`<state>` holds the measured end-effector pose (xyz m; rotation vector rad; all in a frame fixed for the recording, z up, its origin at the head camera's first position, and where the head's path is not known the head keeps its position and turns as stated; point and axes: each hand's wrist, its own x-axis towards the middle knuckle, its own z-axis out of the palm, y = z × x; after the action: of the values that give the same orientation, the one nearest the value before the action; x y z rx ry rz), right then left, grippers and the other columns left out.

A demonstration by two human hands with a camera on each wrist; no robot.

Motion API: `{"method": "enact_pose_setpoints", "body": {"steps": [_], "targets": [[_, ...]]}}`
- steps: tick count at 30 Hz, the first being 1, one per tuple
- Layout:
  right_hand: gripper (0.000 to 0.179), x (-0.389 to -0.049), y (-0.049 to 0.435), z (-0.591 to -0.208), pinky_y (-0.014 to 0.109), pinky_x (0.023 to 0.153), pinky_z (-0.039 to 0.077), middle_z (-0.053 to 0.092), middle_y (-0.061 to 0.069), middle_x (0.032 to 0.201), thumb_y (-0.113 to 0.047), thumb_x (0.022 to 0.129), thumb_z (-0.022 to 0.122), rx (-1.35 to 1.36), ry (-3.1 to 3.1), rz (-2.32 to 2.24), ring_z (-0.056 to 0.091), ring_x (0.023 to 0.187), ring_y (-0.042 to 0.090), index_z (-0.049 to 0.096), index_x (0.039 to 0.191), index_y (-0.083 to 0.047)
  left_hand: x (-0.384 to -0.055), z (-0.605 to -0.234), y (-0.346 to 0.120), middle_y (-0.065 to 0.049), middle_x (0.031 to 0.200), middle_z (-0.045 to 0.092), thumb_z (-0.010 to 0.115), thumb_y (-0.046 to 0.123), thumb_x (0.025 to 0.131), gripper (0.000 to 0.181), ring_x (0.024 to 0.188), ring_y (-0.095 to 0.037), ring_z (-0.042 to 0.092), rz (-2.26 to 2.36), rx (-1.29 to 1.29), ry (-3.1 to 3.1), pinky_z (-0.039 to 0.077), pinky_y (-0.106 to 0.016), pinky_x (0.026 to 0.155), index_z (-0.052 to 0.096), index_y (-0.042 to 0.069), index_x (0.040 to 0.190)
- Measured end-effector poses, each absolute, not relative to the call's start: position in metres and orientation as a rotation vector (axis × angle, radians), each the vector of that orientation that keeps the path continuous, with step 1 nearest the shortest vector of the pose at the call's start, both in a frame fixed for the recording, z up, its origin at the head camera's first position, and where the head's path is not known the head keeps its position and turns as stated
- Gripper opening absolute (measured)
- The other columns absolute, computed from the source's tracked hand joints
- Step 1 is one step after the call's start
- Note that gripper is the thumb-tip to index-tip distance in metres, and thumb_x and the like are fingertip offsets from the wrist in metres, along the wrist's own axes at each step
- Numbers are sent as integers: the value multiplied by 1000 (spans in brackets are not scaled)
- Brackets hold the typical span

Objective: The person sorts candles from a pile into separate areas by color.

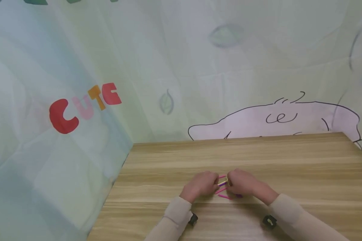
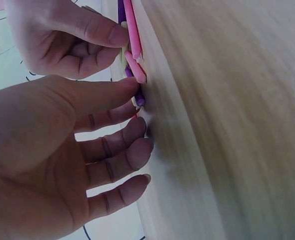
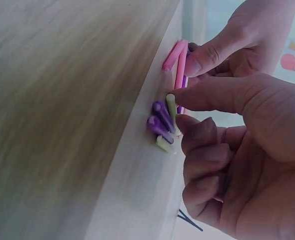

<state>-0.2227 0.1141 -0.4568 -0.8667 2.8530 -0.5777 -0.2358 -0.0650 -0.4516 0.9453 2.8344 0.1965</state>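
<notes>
Between both hands, several short plastic sticks in pink, purple and pale yellow lie close together on the wooden table. In the head view, a pink stick [image 1: 224, 196] lies in front of the fingers. My left hand [image 1: 200, 185] pinches a purple stick [image 2: 139, 96] between thumb and index finger, its other fingers loosely bent. A pink stick [image 2: 135, 67] lies right by that thumb. Facing it, my right hand [image 1: 244, 182] pinches a pale yellow stick [image 3: 171, 106] with thumb and index finger, other fingers curled. Purple sticks [image 3: 160, 127] lie beside it. The fingers hide part of the pile.
The wooden table [image 1: 169, 157] reaches back to a printed cloth [image 1: 175, 60] with a cartoon outline. Another cloth side with the coloured letters CUTE [image 1: 63, 117] hangs at the left. Small black devices [image 1: 269, 221] show by both wrists.
</notes>
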Motion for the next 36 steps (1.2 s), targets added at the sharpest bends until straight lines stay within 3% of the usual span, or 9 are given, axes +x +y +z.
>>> {"method": "enact_pose_setpoints", "body": {"steps": [8,17,26,36], "targets": [[18,-215,106,-449,27,37,33,46,-3,45,-12,60,63,-551,2908,-573,42,38,11,47,52,-14,-236,-450,-66,8,61,47,64,25,82,16,53,-9,44,196,934,2830,35,-24,47,54,16,72],[16,-217,105,-452,26,37,32,48,0,49,-12,55,64,-441,2877,-613,43,41,12,48,56,-13,-236,-450,-67,7,62,48,63,25,83,16,54,-10,45,191,900,2821,36,-24,48,54,16,73],[18,-227,113,-446,27,30,36,50,4,43,-11,67,63,-321,2867,-730,48,31,16,50,56,-8,-233,-449,-66,7,62,47,63,25,83,16,54,-10,45,177,896,2818,37,-24,49,55,16,74],[19,-250,119,-443,26,37,37,50,3,50,-11,69,66,-311,2936,-684,46,41,14,50,58,-9,-232,-446,-65,7,63,48,63,25,84,16,55,-9,45,167,895,2807,37,-24,49,55,15,74]]}}
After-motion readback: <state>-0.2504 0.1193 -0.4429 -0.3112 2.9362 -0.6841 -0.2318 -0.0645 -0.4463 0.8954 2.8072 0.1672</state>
